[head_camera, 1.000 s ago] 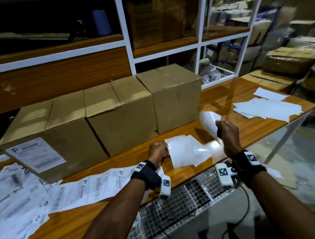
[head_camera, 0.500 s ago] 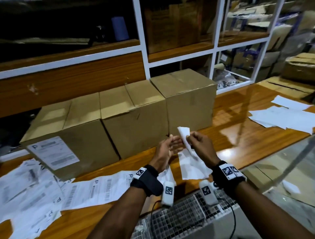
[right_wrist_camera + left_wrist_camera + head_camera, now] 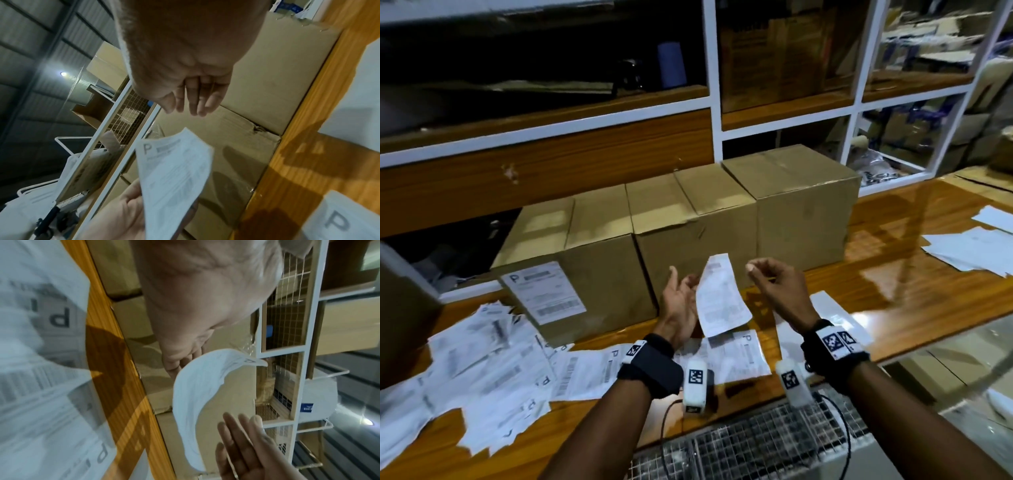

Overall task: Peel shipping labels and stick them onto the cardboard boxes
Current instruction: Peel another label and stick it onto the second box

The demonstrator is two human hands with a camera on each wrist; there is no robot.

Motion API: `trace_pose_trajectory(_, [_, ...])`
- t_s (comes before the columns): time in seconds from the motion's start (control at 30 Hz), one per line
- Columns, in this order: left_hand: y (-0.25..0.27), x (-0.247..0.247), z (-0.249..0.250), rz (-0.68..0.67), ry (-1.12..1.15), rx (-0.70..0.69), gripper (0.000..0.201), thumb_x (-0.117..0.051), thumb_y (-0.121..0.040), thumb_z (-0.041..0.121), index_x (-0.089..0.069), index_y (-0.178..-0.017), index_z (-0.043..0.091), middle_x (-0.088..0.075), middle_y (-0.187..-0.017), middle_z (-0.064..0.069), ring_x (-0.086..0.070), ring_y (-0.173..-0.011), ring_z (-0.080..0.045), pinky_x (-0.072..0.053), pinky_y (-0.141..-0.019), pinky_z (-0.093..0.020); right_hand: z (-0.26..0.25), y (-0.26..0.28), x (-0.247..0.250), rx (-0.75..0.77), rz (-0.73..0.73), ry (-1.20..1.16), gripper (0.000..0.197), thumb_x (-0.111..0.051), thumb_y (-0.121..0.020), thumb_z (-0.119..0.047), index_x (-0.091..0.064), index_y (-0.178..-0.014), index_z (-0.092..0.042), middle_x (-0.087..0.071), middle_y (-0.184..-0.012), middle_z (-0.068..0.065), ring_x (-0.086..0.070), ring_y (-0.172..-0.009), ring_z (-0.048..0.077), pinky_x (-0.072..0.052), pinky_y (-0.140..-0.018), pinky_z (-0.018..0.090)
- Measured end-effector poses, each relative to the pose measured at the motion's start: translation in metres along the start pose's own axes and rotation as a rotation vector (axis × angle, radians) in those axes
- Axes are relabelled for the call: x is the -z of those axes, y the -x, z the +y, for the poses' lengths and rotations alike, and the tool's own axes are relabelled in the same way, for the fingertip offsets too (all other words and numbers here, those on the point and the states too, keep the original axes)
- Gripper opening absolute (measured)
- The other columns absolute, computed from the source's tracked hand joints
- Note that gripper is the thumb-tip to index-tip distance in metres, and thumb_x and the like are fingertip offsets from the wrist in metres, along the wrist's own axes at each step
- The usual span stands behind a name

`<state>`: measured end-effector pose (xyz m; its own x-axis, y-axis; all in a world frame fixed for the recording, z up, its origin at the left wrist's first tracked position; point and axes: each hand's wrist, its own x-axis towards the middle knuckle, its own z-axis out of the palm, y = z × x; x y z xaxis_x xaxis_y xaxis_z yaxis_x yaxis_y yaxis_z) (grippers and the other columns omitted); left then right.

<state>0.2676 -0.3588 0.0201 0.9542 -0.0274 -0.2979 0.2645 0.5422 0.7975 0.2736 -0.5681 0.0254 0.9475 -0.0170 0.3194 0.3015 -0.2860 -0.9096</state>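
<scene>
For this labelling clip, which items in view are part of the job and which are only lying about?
Job:
- white printed shipping label held by left hand
- right hand, empty
- three brown cardboard boxes, leftmost labelled
- loose printed labels

Lying about:
- blank white sheets
- blue cylinder on shelf
- wire mesh basket

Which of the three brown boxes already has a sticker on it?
The leftmost cardboard box. A white shipping label is stuck on its front. The middle box and right box show bare brown fronts.
</scene>
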Motion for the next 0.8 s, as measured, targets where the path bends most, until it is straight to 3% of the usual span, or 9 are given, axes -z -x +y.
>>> trace_pose_trajectory(0.03, [0.002,0.006,0.004,-0.004,0.002,0.006,0.071,-0.03,-0.1,0.068,-0.055,-0.121,0.005,-0.058,-0.131,-0.027,-0.053,-0.125,-0.044,-0.033,-0.116,-0.056,-0.001,-0.004,-0.002,-0.028,0.014,-0.028,0.022,-0.073,-0.094,-0.035,-0.075,-0.109,-0.018,-0.076,-0.102,-0.007,-0.07,-0.096,0.003,-0.055,-0.078,0.018])
trace_pose_trajectory(0.1, [0.008,0.018,0.013,-0.022,0.015,0.023,0.081,-0.028,-0.099,0.07,-0.054,-0.136,0.001,-0.057,-0.14,-0.028,-0.052,-0.133,-0.046,-0.031,-0.118,-0.061,-0.003,-0.011,-0.01,-0.089,-0.015,-0.104,0.031,-0.077,-0.09,-0.038,-0.072,-0.114,-0.02,-0.076,-0.107,-0.005,-0.071,-0.099,0.006,-0.058,-0.074,0.02])
trace_pose_trajectory(0.17, [0.015,0.024,0.021,-0.037,0.031,0.018,0.084,-0.028,-0.099,0.07,-0.048,-0.144,0.002,-0.054,-0.144,-0.027,-0.05,-0.135,-0.046,-0.032,-0.118,-0.058,-0.008,-0.016,-0.018,-0.137,-0.074,-0.163,0.038,-0.079,-0.086,-0.041,-0.071,-0.118,-0.022,-0.076,-0.109,-0.004,-0.072,-0.101,0.007,-0.059,-0.073,0.021])
trace_pose_trajectory(0.27, [0.023,0.028,0.028,-0.053,0.041,0.011,0.078,-0.03,-0.099,0.07,-0.05,-0.138,0.005,-0.06,-0.132,-0.026,-0.056,-0.12,-0.042,-0.042,-0.105,-0.052,-0.016,-0.021,-0.031,-0.187,-0.153,-0.239,0.046,-0.081,-0.084,-0.041,-0.07,-0.12,-0.015,-0.077,-0.11,0.004,-0.072,-0.102,0.014,-0.059,-0.078,0.025])
trace_pose_trajectory(0.4, [0.028,0.033,0.035,-0.059,0.048,0.045,0.085,-0.029,-0.1,0.068,-0.044,-0.148,0.0,-0.051,-0.147,-0.029,-0.046,-0.135,-0.046,-0.031,-0.117,-0.057,-0.027,-0.02,-0.046,-0.201,-0.2,-0.375,0.037,-0.08,-0.087,-0.032,-0.072,-0.114,-0.009,-0.079,-0.106,0.007,-0.074,-0.1,0.02,-0.057,-0.071,0.021])
trace_pose_trajectory(0.57, [0.034,0.038,0.043,-0.093,0.058,0.048,0.083,-0.03,-0.099,0.068,-0.046,-0.148,0.003,-0.054,-0.145,-0.027,-0.042,-0.142,-0.046,-0.03,-0.119,-0.057,-0.041,-0.02,-0.055,-0.16,-0.201,-0.312,0.028,-0.075,-0.091,-0.028,-0.074,-0.107,-0.005,-0.079,-0.102,0.009,-0.072,-0.096,0.019,-0.054,-0.083,0.035])
trace_pose_trajectory(0.67, [0.036,0.042,0.047,-0.152,0.067,0.028,0.084,-0.027,-0.099,0.07,-0.047,-0.148,0.004,-0.053,-0.147,-0.026,-0.045,-0.141,-0.044,-0.026,-0.122,-0.059,-0.052,-0.021,-0.059,-0.123,-0.166,-0.318,0.026,-0.074,-0.093,-0.023,-0.073,-0.104,0.001,-0.078,-0.1,0.017,-0.069,-0.088,0.019,-0.053,-0.078,0.031])
trace_pose_trajectory(0.73, [0.037,0.043,0.05,-0.208,0.043,-0.006,0.082,-0.028,-0.099,0.07,-0.047,-0.148,0.007,-0.054,-0.146,-0.025,-0.049,-0.139,-0.042,-0.029,-0.12,-0.062,-0.058,-0.021,-0.059,-0.102,-0.154,-0.333,0.026,-0.072,-0.094,-0.019,-0.071,-0.102,0.006,-0.077,-0.097,0.017,-0.071,-0.085,0.018,-0.057,-0.073,0.024])
trace_pose_trajectory(0.8, [0.04,0.041,0.054,-0.246,-0.014,-0.058,0.077,-0.033,-0.101,0.068,-0.048,-0.147,0.008,-0.056,-0.146,-0.022,-0.051,-0.138,-0.04,-0.032,-0.118,-0.064,-0.064,-0.021,-0.059,-0.079,-0.148,-0.323,0.026,-0.07,-0.095,-0.017,-0.068,-0.102,0.008,-0.077,-0.095,0.017,-0.072,-0.085,0.018,-0.059,-0.074,0.025])
